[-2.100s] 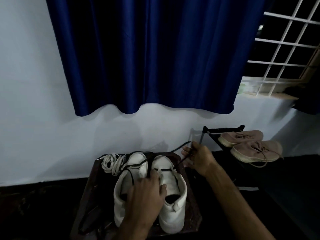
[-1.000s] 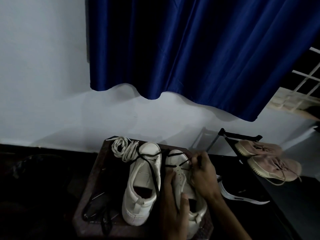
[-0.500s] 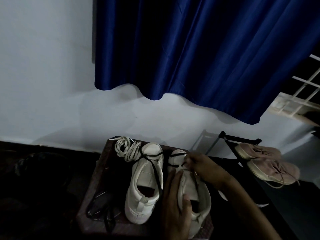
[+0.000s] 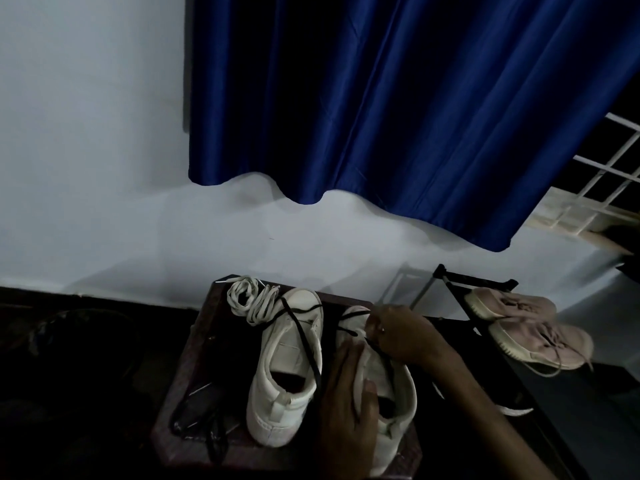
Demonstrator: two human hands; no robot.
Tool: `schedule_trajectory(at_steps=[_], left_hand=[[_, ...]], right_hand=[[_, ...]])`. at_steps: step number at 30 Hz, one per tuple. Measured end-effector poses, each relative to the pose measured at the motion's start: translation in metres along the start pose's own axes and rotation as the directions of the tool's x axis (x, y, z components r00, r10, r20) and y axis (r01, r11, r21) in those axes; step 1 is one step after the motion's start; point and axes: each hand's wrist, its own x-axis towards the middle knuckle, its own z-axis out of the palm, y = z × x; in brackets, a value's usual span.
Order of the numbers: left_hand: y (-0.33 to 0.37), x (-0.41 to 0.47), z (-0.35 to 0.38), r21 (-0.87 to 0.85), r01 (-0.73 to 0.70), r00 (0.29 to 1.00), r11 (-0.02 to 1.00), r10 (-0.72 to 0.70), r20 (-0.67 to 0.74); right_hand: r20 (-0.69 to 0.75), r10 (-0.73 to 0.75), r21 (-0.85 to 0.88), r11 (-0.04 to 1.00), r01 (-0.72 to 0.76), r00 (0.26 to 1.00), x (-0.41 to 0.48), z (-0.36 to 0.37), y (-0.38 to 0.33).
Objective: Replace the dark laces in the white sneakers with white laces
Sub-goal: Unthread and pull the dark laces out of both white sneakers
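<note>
Head view, nearest: the left hand (image 4: 346, 400) grips a white low-top leather sneaker (image 4: 398, 382) at its collar, with the fingers along the inner side and the thumb over the edge of the opening.
Right hand: the right hand (image 4: 398, 336) lies over the front of that sneaker with its fingers curled down onto a thin dark lace (image 4: 379, 353); the pinch itself is hidden under the hand.
Dark lace: it runs in short crossings over the held sneaker's front, from under the right hand toward the opening.
Other sneaker: a matching white leather sneaker (image 4: 287, 368) stands just beside the left hand, heel toward the camera, with a loose dark strand (image 4: 304, 342) draped along its top. I cannot tell whether this is the same lace.
Tabletop: both sneakers stand on a small dark brown wooden tabletop (image 4: 194, 358); a dark tangled item (image 4: 201, 410) lies at its near left, too dim to identify.
White laces: a loose bundle of flat white laces (image 4: 252, 303) lies at the far left corner, touching the toe of the unheld sneaker.
Right side: a pair of pale pink sneakers (image 4: 519, 323) sits on a black metal rack (image 4: 460, 275).
Behind: a white wall (image 4: 86, 168), a deep blue satin curtain (image 4: 381, 116), and a white window grille (image 4: 620, 161).
</note>
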Motion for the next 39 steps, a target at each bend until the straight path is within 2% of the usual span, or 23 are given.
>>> schedule_trajectory(at_steps=[3, 9, 12, 15, 20, 22, 24, 27, 29, 30, 31, 32, 33, 34, 35, 36, 37, 39], left_hand=[[0.001, -0.002, -0.001, 0.058, -0.074, 0.997, 0.996, 0.073, 0.007], [0.005, 0.001, -0.006, -0.059, 0.024, 0.999, 0.998, -0.026, -0.035], [0.006, 0.002, -0.005, -0.116, 0.064, 0.997, 0.991, -0.068, -0.033], [0.005, 0.003, -0.007, -0.157, 0.087, 0.996, 0.984, -0.090, -0.010], [0.007, 0.004, -0.007, -0.152, 0.086, 0.996, 0.985, -0.087, 0.002], [0.009, 0.004, -0.008, -0.114, 0.077, 0.997, 0.991, -0.078, -0.004], [0.010, 0.004, -0.008, -0.072, 0.076, 0.997, 0.995, -0.076, -0.005], [0.007, 0.004, -0.006, -0.054, 0.091, 0.996, 0.994, -0.091, 0.007], [0.004, 0.003, -0.004, -0.053, 0.104, 0.995, 0.993, -0.104, 0.008], [0.004, 0.002, -0.005, -0.054, 0.111, 0.994, 0.992, -0.111, 0.009], [0.004, 0.002, -0.005, -0.054, 0.110, 0.994, 0.992, -0.109, 0.009], [0.003, 0.002, -0.005, -0.055, 0.102, 0.995, 0.993, -0.102, 0.012], [0.003, 0.002, -0.004, -0.056, 0.090, 0.996, 0.994, -0.089, 0.014], [0.003, 0.001, -0.004, -0.058, 0.074, 0.997, 0.996, -0.074, 0.009], [0.002, 0.001, -0.004, -0.058, 0.061, 0.998, 0.996, -0.062, -0.002], [0.002, 0.001, -0.003, -0.054, 0.052, 0.998, 0.997, -0.053, -0.017], [0.001, 0.001, -0.002, -0.049, 0.049, 0.998, 0.998, -0.051, -0.031], [0.001, -0.001, -0.001, -0.035, 0.051, 0.998, 0.998, -0.052, -0.044]], right_hand=[[-0.072, 0.060, 0.076, 0.996, -0.055, 0.996, -0.004, 0.010, -0.002], [-0.008, 0.078, 0.112, 0.991, -0.076, 0.997, -0.012, 0.007, -0.002], [0.007, 0.067, 0.052, 0.996, -0.067, 0.998, -0.017, 0.003, -0.006], [-0.048, 0.047, -0.003, 0.999, -0.047, 0.998, -0.017, 0.007, -0.009], [-0.143, -0.011, 0.022, 1.000, 0.014, 0.990, -0.019, 0.013, -0.012], [-0.087, -0.007, 0.152, 0.988, 0.021, 0.996, -0.018, 0.007, -0.003], [-0.029, -0.069, 0.417, 0.906, 0.075, 0.997, -0.023, -0.006, 0.011], [0.028, -0.333, 0.656, 0.718, 0.234, 0.943, -0.049, -0.045, 0.024], [0.098, -0.410, 0.713, 0.665, 0.223, 0.907, -0.068, -0.076, 0.029], [0.156, -0.405, 0.682, 0.704, 0.198, 0.901, -0.073, -0.089, 0.030], [0.222, -0.368, 0.576, 0.797, 0.183, 0.903, -0.076, -0.097, 0.033], [0.291, -0.286, 0.381, 0.910, 0.164, 0.913, -0.077, -0.102, 0.034], [0.314, -0.176, 0.140, 0.980, 0.138, 0.933, -0.073, -0.101, 0.036], [0.265, -0.088, -0.070, 0.991, 0.110, 0.960, -0.067, -0.098, 0.033], [0.140, -0.063, -0.146, 0.986, 0.084, 0.988, -0.061, -0.095, 0.024], [0.022, -0.076, -0.095, 0.992, 0.078, 0.997, -0.053, -0.088, 0.013], [-0.019, -0.105, -0.032, 0.994, 0.104, 0.994, -0.045, -0.078, 0.005], [0.086, -0.132, -0.091, 0.986, 0.140, 0.988, -0.029, -0.048, -0.004]])
